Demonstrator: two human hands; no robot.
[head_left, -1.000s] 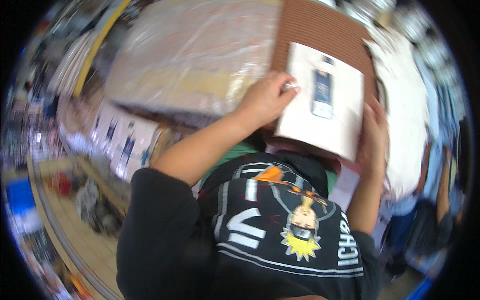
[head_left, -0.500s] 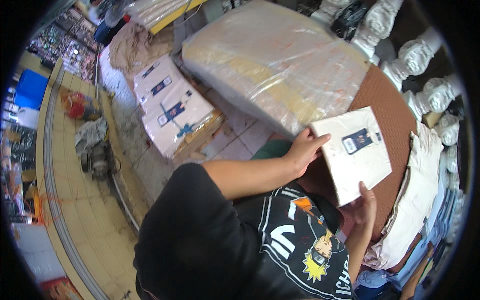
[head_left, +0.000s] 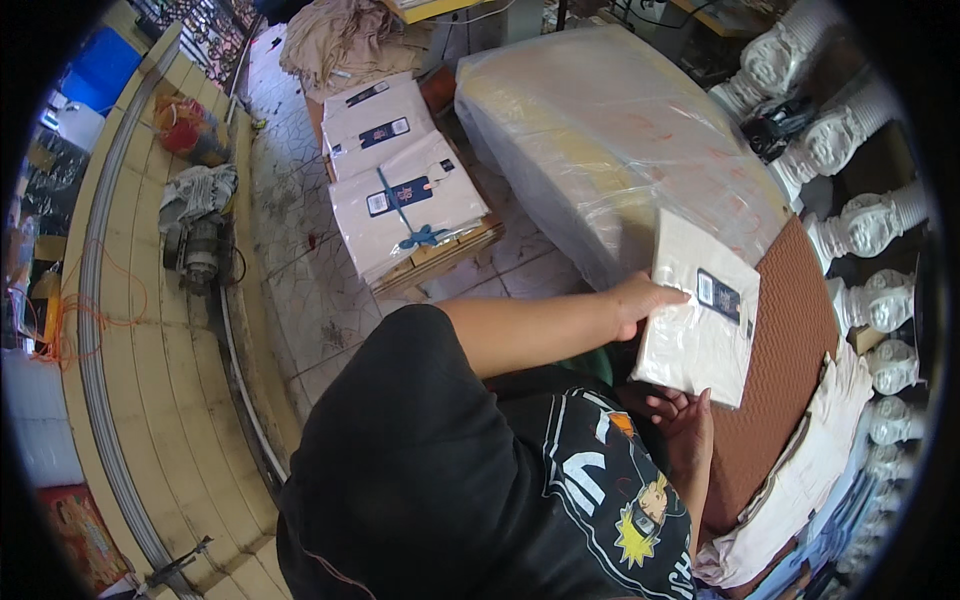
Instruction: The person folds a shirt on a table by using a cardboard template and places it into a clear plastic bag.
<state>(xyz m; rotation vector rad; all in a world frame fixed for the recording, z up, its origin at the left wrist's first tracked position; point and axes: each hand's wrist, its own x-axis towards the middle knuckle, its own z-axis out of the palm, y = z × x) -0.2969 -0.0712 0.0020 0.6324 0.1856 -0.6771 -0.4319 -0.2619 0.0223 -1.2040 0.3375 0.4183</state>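
Note:
A folded cream garment in a clear plastic bag (head_left: 690, 345), with a dark tag on its face, is held up tilted over the brown textured cover. My left hand (head_left: 645, 303) grips its left edge, thumb on top and the other fingers mostly hidden beneath. At the lower edge, my right hand (head_left: 685, 415) is closed on the bag, its thumb against the corner and its fingers curled. To the left, a stack of similar bagged garments (head_left: 450, 200) is tied with a blue strip.
A plastic-wrapped bulky piece (head_left: 600, 110) lies ahead, beside the brown cover (head_left: 795, 300). White carved posts (head_left: 865, 225) line the right. Loose cream cloth (head_left: 790, 470) lies near right. A motor (head_left: 200, 255) stands by the tiled ledge at left. Crumpled tan cloth (head_left: 350, 45) sits far left.
The bagged garment has turned clockwise and tilts more steeply. My right hand has shifted left along its lower edge. The whole view has swung, so the tied stack appears farther right.

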